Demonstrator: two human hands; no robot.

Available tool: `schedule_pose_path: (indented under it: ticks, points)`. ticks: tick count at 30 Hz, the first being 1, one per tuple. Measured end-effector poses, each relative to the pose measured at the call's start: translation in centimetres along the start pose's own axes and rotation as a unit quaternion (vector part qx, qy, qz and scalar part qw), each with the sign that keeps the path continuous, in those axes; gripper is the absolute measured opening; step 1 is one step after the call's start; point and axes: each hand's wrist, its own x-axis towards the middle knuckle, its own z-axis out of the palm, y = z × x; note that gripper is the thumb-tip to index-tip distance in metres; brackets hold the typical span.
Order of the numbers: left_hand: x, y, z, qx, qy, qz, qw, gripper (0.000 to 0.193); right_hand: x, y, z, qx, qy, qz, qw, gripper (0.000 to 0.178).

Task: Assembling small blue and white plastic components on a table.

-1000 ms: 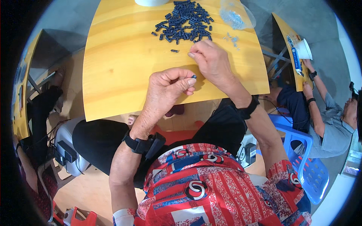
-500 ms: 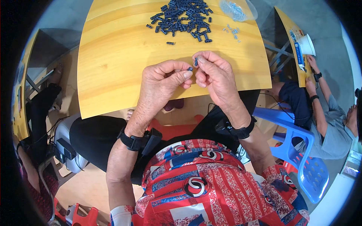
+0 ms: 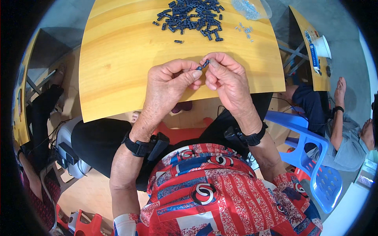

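Observation:
Over the near part of the yellow wooden table (image 3: 118,74), my two hands meet fingertip to fingertip. Between thumb and forefinger, my left hand (image 3: 175,78) pinches a small black plastic piece (image 3: 199,68), one round end showing. My right hand (image 3: 228,74) is closed on a small dark piece (image 3: 206,63), tilted, its lower end at the piece in the left hand. Whether the two are joined I cannot tell. Farther back lies a heap of black plastic pieces (image 3: 193,17), and one stray piece (image 3: 178,41) rests nearer my hands.
At the far right of the table stands a clear plastic container (image 3: 252,10) of small silvery parts, with several loose silvery parts (image 3: 246,30) beside it. A blue plastic chair (image 3: 311,153) is at my right. Another person's arm (image 3: 338,118) shows by the neighbouring table (image 3: 321,78).
My right hand has brought its dark piece down and left against the piece in my left hand; earlier the two were apart. At the right, the other person's hands have left their table.

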Motion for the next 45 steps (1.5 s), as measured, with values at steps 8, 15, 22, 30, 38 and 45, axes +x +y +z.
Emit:
schedule_pose_path:
  ticks: [8, 15, 22, 30, 38, 45]
  points:
    - [-0.1, 0.1, 0.0, -0.009, -0.005, -0.005, 1.0, 0.012, 0.1, 0.2, -0.1, 0.002, -0.005, -0.003, 1.0, 0.014]
    - [-0.1, 0.4, -0.2, -0.017, -0.013, -0.016, 1.0, 0.012, 0.2, 0.2, -0.2, -0.021, -0.007, -0.008, 1.0, 0.014]
    - [-0.1, 0.4, -0.4, -0.02, -0.011, -0.025, 0.999, 0.013, 0.7, 0.1, -0.7, -0.118, -0.049, -0.058, 0.99, 0.012]
    - [0.0, 0.3, -0.3, -0.002, -0.009, -0.033, 0.999, 0.013, 0.9, -0.4, -0.5, -0.367, -0.039, -0.207, 0.906, 0.005]
    - [0.0, 0.2, -0.2, 0.011, -0.008, -0.019, 1.0, 0.013, 1.4, -1.9, -0.8, -0.449, -0.101, -0.236, 0.856, 0.004]
    - [0.0, 0.3, -0.2, 0.023, -0.013, -0.018, 0.999, 0.014, 1.2, -2.3, -0.8, -0.466, -0.121, -0.227, 0.847, 0.004]
